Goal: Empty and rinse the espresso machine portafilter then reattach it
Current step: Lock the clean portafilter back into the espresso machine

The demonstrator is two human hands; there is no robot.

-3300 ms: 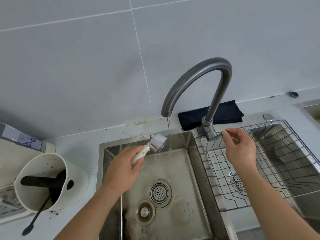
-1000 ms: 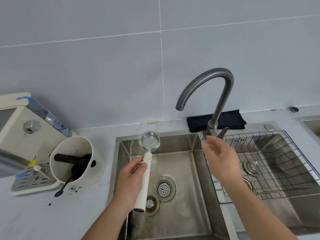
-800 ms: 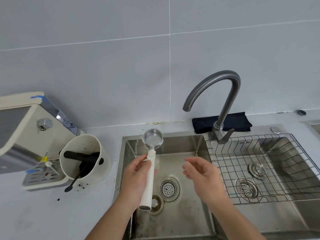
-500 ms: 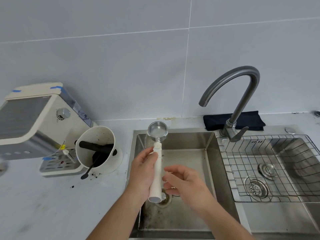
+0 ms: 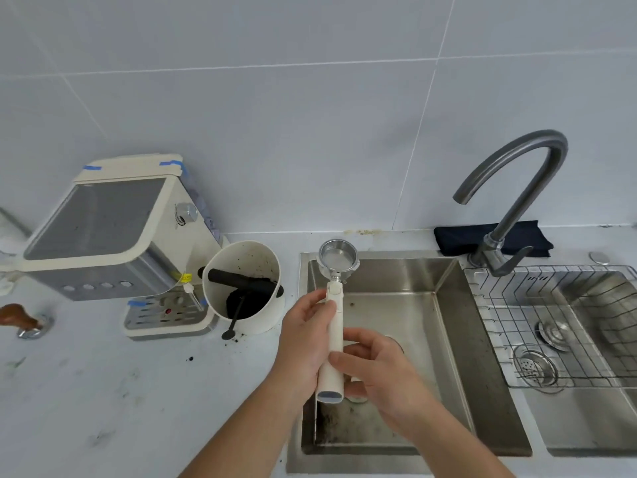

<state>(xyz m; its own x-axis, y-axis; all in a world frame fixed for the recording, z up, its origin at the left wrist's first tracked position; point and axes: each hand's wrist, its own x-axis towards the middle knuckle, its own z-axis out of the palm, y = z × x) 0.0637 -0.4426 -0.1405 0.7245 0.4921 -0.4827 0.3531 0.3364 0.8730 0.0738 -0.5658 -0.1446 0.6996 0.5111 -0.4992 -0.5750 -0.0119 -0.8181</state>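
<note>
The portafilter [image 5: 335, 326] has a long white handle and a shiny metal basket, which is up and away from me over the left edge of the sink [image 5: 448, 305]. My left hand [image 5: 305, 334] grips the handle from the left. My right hand [image 5: 375, 367] wraps the lower handle from the right. The basket looks clean and empty. The cream and grey espresso machine [image 5: 113, 243] stands on the counter at the left. The grey faucet [image 5: 513, 188] arches over the sink, and no water runs from it.
A white knock box [image 5: 241, 288] with dark grounds and a black bar stands between machine and sink; a black brush [image 5: 234, 322] leans out of it. A wire rack [image 5: 551, 322] sits over the right basin. A dark cloth [image 5: 489, 236] lies behind the faucet. A wooden-handled tamper [image 5: 20, 322] lies far left.
The water has stopped running. My right hand left the faucet lever and came across to take the portafilter handle. My view has swung left, so the espresso machine is now in sight.
</note>
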